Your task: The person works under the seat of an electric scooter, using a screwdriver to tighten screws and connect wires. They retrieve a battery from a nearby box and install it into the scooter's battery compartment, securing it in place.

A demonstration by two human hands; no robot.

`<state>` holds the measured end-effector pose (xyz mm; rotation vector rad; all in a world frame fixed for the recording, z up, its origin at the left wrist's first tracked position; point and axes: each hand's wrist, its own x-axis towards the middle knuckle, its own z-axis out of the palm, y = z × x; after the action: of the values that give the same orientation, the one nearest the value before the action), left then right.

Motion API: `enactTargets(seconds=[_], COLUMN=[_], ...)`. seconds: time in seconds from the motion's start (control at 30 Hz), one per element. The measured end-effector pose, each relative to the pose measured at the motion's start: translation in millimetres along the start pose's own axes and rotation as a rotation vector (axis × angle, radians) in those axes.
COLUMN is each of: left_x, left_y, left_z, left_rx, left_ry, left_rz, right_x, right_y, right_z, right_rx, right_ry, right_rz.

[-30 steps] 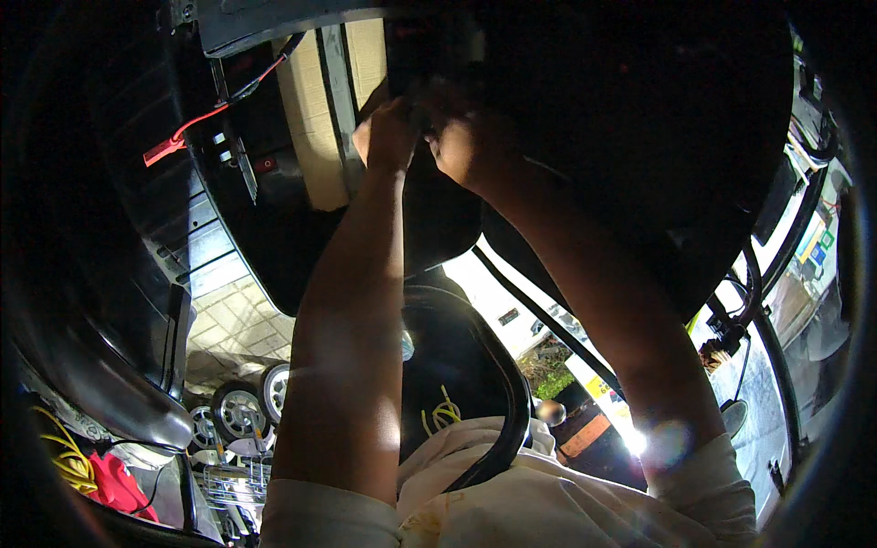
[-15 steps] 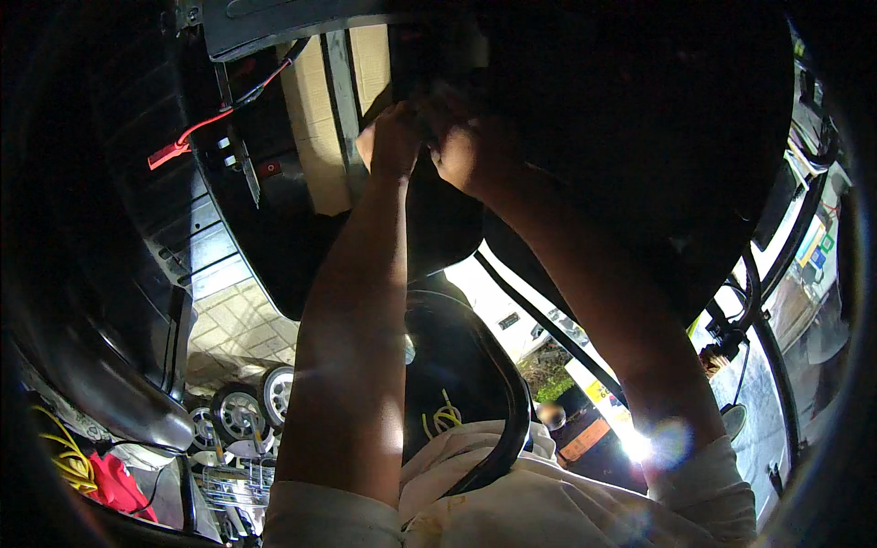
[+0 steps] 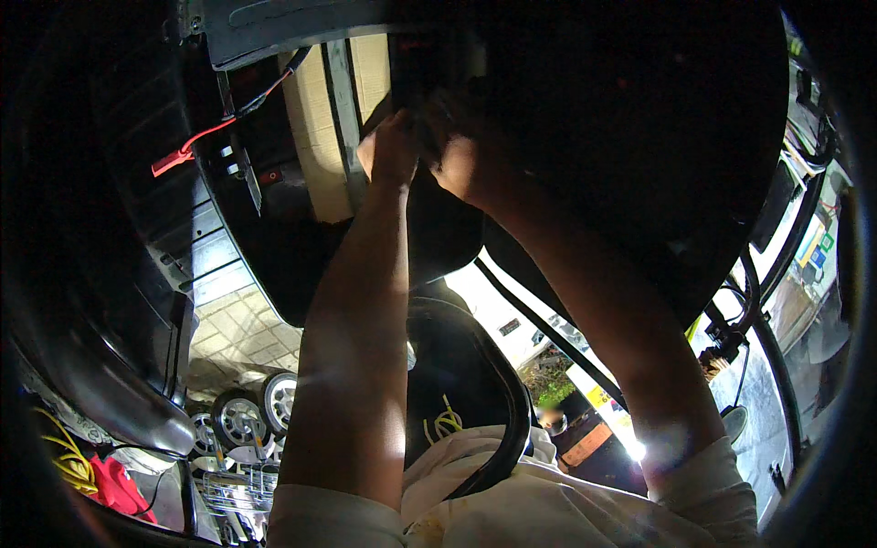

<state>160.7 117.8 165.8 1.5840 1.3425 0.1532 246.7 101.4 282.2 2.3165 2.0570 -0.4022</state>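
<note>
Both my arms stretch up into the dark hollow of a black housing (image 3: 365, 251). My left hand (image 3: 391, 146) is closed, its fingers curled close to my right hand. My right hand (image 3: 459, 164) is bent inward beside it, with its fingers also closed. Deep shadow hides the fingertips and whatever lies between them. Just left of my left hand are a tan cardboard-like strip (image 3: 313, 146) and a grey metal bar (image 3: 342, 114). Farther left, a red connector (image 3: 172, 163) hangs on a red and black cable, near a small red switch (image 3: 272, 175).
A black frame edge (image 3: 274, 38) crosses above my hands. A curved black tube (image 3: 523, 393) loops in front of my body. Spoked wheels (image 3: 239, 416), a wire basket (image 3: 233, 493), yellow cord (image 3: 71, 466) and red cloth (image 3: 119, 484) lie lower left. Black cables (image 3: 763, 310) run at right.
The view has shifted slightly, so the housing and red connector sit a little lower. My hands stay close together at the same spot, with only a slight shift.
</note>
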Motion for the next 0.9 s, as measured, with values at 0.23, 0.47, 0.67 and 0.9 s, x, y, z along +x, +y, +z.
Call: enactTargets(seconds=[0.23,0.47,0.67,0.9], left_x=[-1,-2,-1,0], left_y=[10,13,4,6], left_z=[-12,-15,-5,-6], left_rx=[0.085,0.086,-0.029,-0.051], left_ry=[-0.064,-0.111,-0.027,-0.038], left_rz=[-0.034,-0.059,-0.036,-0.002], right_x=[3,-1,1,5], right_y=[1,2,-2,-2], right_z=[-2,14,1,4], right_rx=[0.036,0.041,-0.080,-0.021], right_ry=[-0.063,-0.055,-0.158,0.064], right_rz=[0.083,0.222,0.012,-0.038])
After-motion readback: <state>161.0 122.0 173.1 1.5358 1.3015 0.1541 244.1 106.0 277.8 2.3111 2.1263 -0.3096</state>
